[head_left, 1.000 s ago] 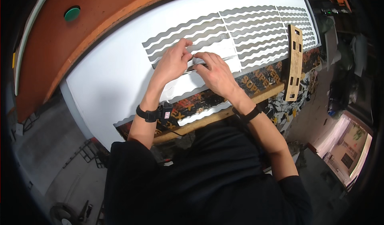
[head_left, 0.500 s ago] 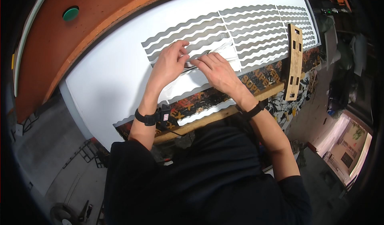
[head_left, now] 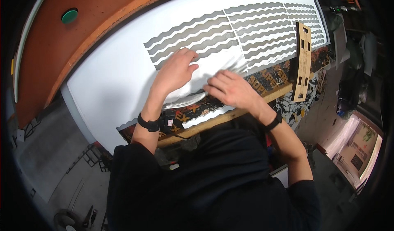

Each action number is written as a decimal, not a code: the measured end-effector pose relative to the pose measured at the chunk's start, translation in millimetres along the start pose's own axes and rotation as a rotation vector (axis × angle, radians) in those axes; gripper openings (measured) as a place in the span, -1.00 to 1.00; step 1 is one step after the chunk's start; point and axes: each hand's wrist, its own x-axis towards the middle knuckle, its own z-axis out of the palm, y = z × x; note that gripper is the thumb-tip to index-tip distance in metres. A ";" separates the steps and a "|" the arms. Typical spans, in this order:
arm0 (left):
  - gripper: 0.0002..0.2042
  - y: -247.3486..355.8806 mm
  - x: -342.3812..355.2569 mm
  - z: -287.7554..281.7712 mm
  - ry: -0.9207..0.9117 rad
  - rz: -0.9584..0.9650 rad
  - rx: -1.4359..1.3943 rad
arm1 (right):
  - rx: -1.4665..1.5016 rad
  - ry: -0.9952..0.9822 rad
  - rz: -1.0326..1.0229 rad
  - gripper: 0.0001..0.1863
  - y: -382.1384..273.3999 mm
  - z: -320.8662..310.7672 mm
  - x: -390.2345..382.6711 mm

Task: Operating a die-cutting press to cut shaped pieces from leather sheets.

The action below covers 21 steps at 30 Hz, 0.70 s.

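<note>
A large white sheet (head_left: 106, 81) lies in front of me, with rows of grey wavy bands (head_left: 197, 34) across its far and right part. My left hand (head_left: 174, 71) is over the sheet by the left ends of the bands, its thumb apart from its bent fingers and nothing between them. Closer to me, the fingers of my right hand (head_left: 230, 89) are closed round thin white wavy strips (head_left: 186, 101). One end of the strips hangs left over the dark printed board; the other end, smeared by motion, sticks out to the right behind the hand.
A slotted wooden piece (head_left: 303, 62) stands across the sheet's right edge. Along the near side runs a wooden rail (head_left: 266, 95) beside the dark printed board (head_left: 262, 81). An orange-brown surface (head_left: 94, 26) with a green round object (head_left: 69, 16) lies beyond. A saw (head_left: 87, 216) is on the floor.
My right hand has drawn the white strips off the sheet, toward me. My left hand has moved slightly and its thumb and fingers are farther from the right hand.
</note>
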 end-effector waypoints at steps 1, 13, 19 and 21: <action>-0.73 4.4 -0.7 2.6 -0.002 0.001 -0.001 | 0.044 -0.050 -0.029 -0.67 -5.9 -3.6 -5.6; -0.80 17.4 1.5 33.5 0.129 0.063 0.315 | 0.084 -0.119 0.124 -0.71 0.6 5.2 -7.2; -0.80 10.5 1.1 28.9 0.117 -0.091 0.003 | 0.051 -0.038 0.182 -0.74 2.2 24.8 2.0; -0.84 11.2 4.8 25.6 0.154 -0.100 -0.181 | 0.084 -0.038 0.219 -0.73 1.4 30.7 5.3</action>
